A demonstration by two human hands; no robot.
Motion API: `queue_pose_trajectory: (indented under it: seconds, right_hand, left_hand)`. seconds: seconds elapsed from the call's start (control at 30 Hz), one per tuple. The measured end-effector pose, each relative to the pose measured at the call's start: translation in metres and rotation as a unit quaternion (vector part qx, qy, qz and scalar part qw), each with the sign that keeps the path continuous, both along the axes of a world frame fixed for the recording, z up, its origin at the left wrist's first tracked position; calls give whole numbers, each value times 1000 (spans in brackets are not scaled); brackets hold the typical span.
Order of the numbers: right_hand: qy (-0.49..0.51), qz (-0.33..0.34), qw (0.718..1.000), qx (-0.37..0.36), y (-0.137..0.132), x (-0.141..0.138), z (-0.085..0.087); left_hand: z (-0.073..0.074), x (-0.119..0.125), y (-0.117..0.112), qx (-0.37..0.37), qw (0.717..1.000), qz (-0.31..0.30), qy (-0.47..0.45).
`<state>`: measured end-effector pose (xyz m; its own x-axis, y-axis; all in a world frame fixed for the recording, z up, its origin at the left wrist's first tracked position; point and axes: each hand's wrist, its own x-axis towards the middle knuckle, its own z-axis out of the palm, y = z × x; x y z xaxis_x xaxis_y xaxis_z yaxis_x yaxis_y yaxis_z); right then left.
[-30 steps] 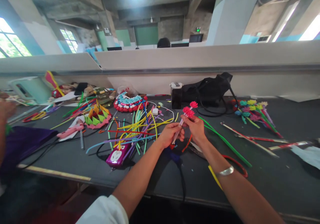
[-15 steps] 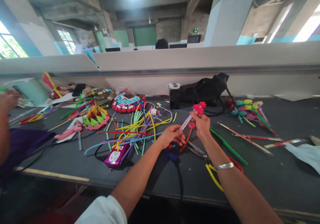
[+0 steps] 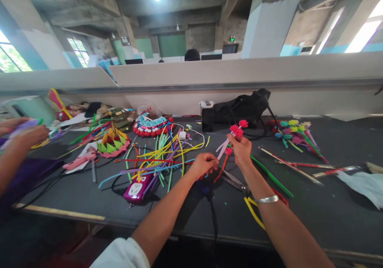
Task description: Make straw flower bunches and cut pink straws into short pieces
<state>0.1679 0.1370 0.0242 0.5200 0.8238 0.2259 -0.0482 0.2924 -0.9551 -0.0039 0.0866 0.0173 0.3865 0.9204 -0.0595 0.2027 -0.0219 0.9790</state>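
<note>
My right hand (image 3: 241, 148) is closed around the upper stems of a small bunch of pink pipe-cleaner flowers (image 3: 236, 130), with pink blooms above the fingers. Lower down, the fingertips of my left hand (image 3: 206, 164) pinch the pale pink stems (image 3: 220, 151) of the same bunch. Another pink bloom with an orange-red stem (image 3: 221, 168) shows just under my right hand; whether it is held or lies on the table I cannot tell. Scissors (image 3: 236, 181) with yellow handles lie beneath my right wrist, and a green pipe cleaner (image 3: 271, 172) lies right of it.
Loose coloured pipe cleaners (image 3: 161, 156) spread left of my hands by a purple power socket (image 3: 138, 188). A finished flower bunch (image 3: 295, 130) lies far right, a black bag (image 3: 242, 108) at the back. Another person's hands (image 3: 30, 134) hold purple material at far left.
A second pink bloom now stands out above the first at my right hand. My left fingers have closed further on the stems. The other person's hands have come further into view.
</note>
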Motion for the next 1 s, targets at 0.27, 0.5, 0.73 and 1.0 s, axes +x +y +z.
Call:
queue_pose_trajectory:
  seconds: [0.27, 0.5, 0.73, 1.0]
  right_hand:
    - [55, 55, 997, -18, -5, 3, 9]
    - [78, 81, 993, -29, -4, 3, 10]
    - [69, 75, 995, -17, -2, 5, 9]
    - [45, 85, 995, -13, -4, -1, 10]
  left_hand:
    - [13, -1, -7, 146, 989, -1, 13]
    - [10, -7, -2, 172, 985, -12, -8]
    - [0, -8, 7, 155, 987, -8, 41]
    - [-2, -6, 6, 190, 974, 10, 127]
